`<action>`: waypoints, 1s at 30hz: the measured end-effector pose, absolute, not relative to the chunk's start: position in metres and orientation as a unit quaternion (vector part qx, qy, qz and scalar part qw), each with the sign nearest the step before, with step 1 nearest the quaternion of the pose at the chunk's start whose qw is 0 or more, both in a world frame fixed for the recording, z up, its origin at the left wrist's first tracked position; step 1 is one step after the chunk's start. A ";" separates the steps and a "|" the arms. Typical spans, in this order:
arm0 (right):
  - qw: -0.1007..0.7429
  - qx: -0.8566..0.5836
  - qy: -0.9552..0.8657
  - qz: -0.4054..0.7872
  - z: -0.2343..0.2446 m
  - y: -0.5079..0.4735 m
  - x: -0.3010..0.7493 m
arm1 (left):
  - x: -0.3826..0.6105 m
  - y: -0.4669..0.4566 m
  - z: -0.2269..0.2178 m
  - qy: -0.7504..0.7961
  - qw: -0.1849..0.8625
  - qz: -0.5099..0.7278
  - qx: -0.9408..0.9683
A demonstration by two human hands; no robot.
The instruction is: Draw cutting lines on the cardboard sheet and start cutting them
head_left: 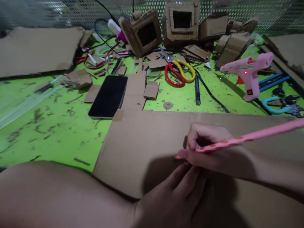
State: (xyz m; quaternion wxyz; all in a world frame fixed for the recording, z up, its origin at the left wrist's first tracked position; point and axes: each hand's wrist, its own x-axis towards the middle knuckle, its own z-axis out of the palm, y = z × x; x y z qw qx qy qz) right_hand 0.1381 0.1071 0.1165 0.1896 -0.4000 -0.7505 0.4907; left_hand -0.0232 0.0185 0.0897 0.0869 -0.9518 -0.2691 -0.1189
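Note:
A large sheet of brown cardboard (142, 136) lies in front of me on the green surface. My right hand (211, 152) grips a pink pencil (258, 135) with orange spots, its lower end close to the cardboard and its long shaft pointing up to the right. Just below, my left hand (173, 196) rests on the sheet with fingers stretched towards the pencil. The right hand partly covers those fingertips, and the dark shadow hides what may be under them.
Past the sheet lie a black phone (109, 96), scissors (178, 69) with red and yellow handles and cardboard scraps. At right stands a pink glue gun (249, 74) with a lit red light. Cardboard boxes (181, 22) line the back by a perforated panel (71, 14).

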 end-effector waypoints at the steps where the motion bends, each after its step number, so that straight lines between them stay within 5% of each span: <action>1: 0.181 -0.395 -0.756 0.489 0.114 0.108 0.136 | -0.023 0.019 0.090 -0.267 0.086 -0.118 -0.953; 18: 0.136 -0.402 -0.781 0.458 0.114 0.116 0.128 | -0.024 0.021 0.091 -0.242 0.117 -0.096 -0.958; 24: 0.048 -0.381 -0.814 0.436 0.126 0.124 0.120 | -0.023 0.020 0.089 -0.261 0.101 -0.116 -0.953; 30: 0.070 -0.403 -0.805 0.431 0.123 0.122 0.133 | -0.024 0.019 0.086 -0.268 0.097 -0.141 -0.948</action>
